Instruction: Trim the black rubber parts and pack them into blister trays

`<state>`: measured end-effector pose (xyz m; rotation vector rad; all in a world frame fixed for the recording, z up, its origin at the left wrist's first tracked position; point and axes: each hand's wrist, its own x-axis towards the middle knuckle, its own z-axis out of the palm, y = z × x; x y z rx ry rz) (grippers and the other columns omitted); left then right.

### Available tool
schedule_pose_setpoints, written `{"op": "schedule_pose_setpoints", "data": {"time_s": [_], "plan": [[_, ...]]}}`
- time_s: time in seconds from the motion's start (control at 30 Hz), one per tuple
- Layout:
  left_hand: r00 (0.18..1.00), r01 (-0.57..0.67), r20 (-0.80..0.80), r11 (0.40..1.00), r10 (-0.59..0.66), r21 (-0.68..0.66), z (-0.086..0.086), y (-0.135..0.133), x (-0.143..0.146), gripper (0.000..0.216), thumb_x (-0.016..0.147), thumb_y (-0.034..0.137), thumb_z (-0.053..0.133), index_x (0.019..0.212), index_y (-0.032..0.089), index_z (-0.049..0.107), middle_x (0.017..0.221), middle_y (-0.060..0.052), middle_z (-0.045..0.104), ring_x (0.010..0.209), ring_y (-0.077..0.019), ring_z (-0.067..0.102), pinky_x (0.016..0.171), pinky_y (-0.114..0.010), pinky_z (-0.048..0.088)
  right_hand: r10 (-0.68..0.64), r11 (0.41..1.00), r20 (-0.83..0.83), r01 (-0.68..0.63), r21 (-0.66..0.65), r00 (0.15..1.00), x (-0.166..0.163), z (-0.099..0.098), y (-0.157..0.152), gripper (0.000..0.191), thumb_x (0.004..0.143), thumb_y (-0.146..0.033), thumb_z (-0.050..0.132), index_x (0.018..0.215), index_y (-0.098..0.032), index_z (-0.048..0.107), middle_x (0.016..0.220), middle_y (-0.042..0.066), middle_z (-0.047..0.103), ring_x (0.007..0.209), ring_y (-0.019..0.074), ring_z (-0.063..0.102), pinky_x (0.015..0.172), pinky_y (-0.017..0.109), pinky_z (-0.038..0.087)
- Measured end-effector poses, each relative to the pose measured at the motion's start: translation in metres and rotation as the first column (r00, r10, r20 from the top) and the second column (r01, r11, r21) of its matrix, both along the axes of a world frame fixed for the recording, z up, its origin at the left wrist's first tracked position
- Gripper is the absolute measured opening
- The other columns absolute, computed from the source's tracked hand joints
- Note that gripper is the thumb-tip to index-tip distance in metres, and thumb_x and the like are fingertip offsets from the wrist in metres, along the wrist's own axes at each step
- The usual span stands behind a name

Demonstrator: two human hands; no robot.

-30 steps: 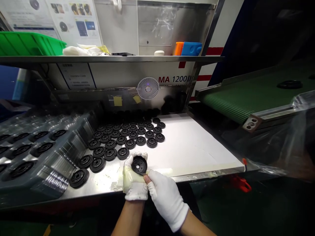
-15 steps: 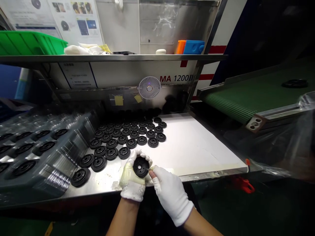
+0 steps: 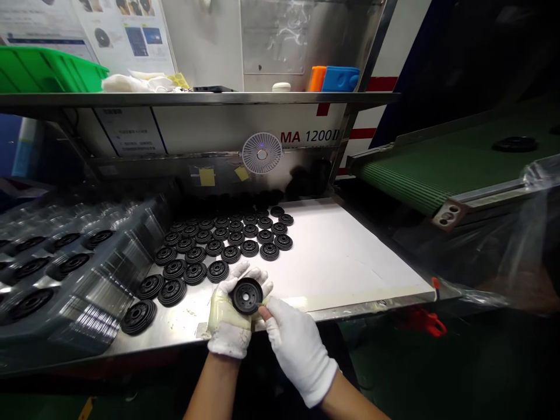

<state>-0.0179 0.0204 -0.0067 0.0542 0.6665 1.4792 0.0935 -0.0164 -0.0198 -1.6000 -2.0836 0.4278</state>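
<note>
**Gloved hands cradle a black disc at the bench edge**

A worker's left hand [image 3: 228, 321], gloved, holds a black disc [image 3: 247, 296] just above the front of a metal bench, its hollow face turned up towards the wearer, presumably to keep the inside and rim in sight. The thumb side and fingers support it from below and behind, fingertips fanned past the far edge. The right hand [image 3: 297, 350], also gloved but with one bare digit showing, is curled closed, pinching what seems a thin dark implement [image 3: 259, 304] against the disc's near right rim; its exact form is too small to tell.

Beyond, similar discs [image 3: 230, 254] lie flat in loose rows, perhaps spread so each can be picked up singly. More sit in the pockets of stacked clear trays [image 3: 107, 291] at left, which appear shaped to keep them apart. A white sheet [image 3: 345, 256] covers the bench's right side, possibly to protect surfaces; a green conveyor [image 3: 406, 184] carries another disc.

Behind a small fan [image 3: 262, 153], lettering [image 3: 310, 136] on a white panel reads "MA 1200", apparently followed by "II". Print on the posted sheets [image 3: 126, 52] above is too blurred to read, and no maker's name is legible.
</note>
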Motion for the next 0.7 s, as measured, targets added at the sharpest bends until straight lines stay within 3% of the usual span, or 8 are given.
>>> {"op": "schedule_pose_setpoints", "data": {"time_s": [0.07, 0.17, 0.37, 0.47, 0.53, 0.7], "plan": [[0.999, 0.028, 0.044, 0.999, -0.03, 0.037, -0.003, 0.0, -0.002, 0.018, 0.071, 0.015, 0.052, 0.087, 0.015, 0.061, 0.073, -0.006, 0.06, 0.072, -0.0204, 0.061, 0.066, -0.039, 0.053, -0.034, 0.999, 0.013, 0.034, -0.025, 0.999, 0.003, -0.001, 0.001, 0.027, 0.092, -0.035, 0.03, 0.084, -0.026, 0.054, 0.076, 0.0, 0.064, 0.068, 0.0176, 0.058, 0.057, 0.03, 0.03], [0.994, -0.027, 0.111, 0.999, 0.024, 0.03, -0.003, 0.004, 0.0, 0.006, 0.075, 0.013, 0.052, 0.076, 0.016, 0.058, 0.063, -0.001, 0.054, 0.061, -0.0125, 0.055, 0.062, -0.029, 0.051, -0.022, 0.999, 0.013, 0.023, -0.047, 1.0, 0.001, -0.001, -0.001, 0.027, 0.092, -0.035, 0.028, 0.086, -0.027, 0.054, 0.077, -0.001, 0.063, 0.069, 0.0174, 0.058, 0.058, 0.03, 0.03], [0.981, -0.175, 0.097, 0.982, 0.168, 0.072, 0.001, 0.005, 0.005, 0.01, 0.078, 0.01, 0.052, 0.082, 0.016, 0.058, 0.067, 0.0, 0.056, 0.066, -0.0107, 0.057, 0.071, -0.028, 0.051, -0.013, 0.999, 0.002, 0.013, -0.034, 1.0, -0.011, 0.0, -0.007, 0.026, 0.092, -0.036, 0.03, 0.08, -0.026, 0.051, 0.071, -0.003, 0.061, 0.063, 0.0157, 0.055, 0.055, 0.031, 0.027], [0.999, -0.044, -0.012, 0.997, 0.045, 0.069, 0.0, 0.0, 0.001, 0.026, 0.075, 0.014, 0.05, 0.099, 0.015, 0.059, 0.086, -0.01, 0.063, 0.081, -0.0212, 0.062, 0.073, -0.04, 0.053, -0.013, 1.0, -0.017, 0.012, -0.02, 1.0, -0.006, -0.001, -0.005, 0.023, 0.091, -0.033, 0.032, 0.082, -0.027, 0.052, 0.074, -0.003, 0.063, 0.066, 0.0158, 0.057, 0.056, 0.03, 0.029], [0.997, 0.081, -0.009, 0.996, -0.081, 0.037, -0.002, -0.001, -0.002, 0.031, 0.073, 0.016, 0.049, 0.101, 0.013, 0.059, 0.087, -0.013, 0.063, 0.079, -0.0246, 0.062, 0.067, -0.043, 0.053, -0.041, 0.999, -0.008, 0.041, -0.013, 0.999, 0.0, -0.002, -0.003, 0.023, 0.091, -0.032, 0.032, 0.083, -0.026, 0.053, 0.076, -0.002, 0.064, 0.067, 0.0165, 0.057, 0.057, 0.03, 0.03], [0.993, 0.054, 0.105, 0.998, -0.053, -0.01, -0.001, 0.004, 0.0, 0.005, 0.074, 0.015, 0.055, 0.077, 0.015, 0.06, 0.063, -0.002, 0.056, 0.06, -0.0138, 0.057, 0.06, -0.029, 0.052, -0.076, 0.997, 0.005, 0.076, 0.004, 0.997, 0.004, -0.008, -0.004, 0.024, 0.091, -0.032, 0.033, 0.083, -0.025, 0.054, 0.074, -0.001, 0.063, 0.064, 0.0156, 0.056, 0.056, 0.029, 0.03]]}}
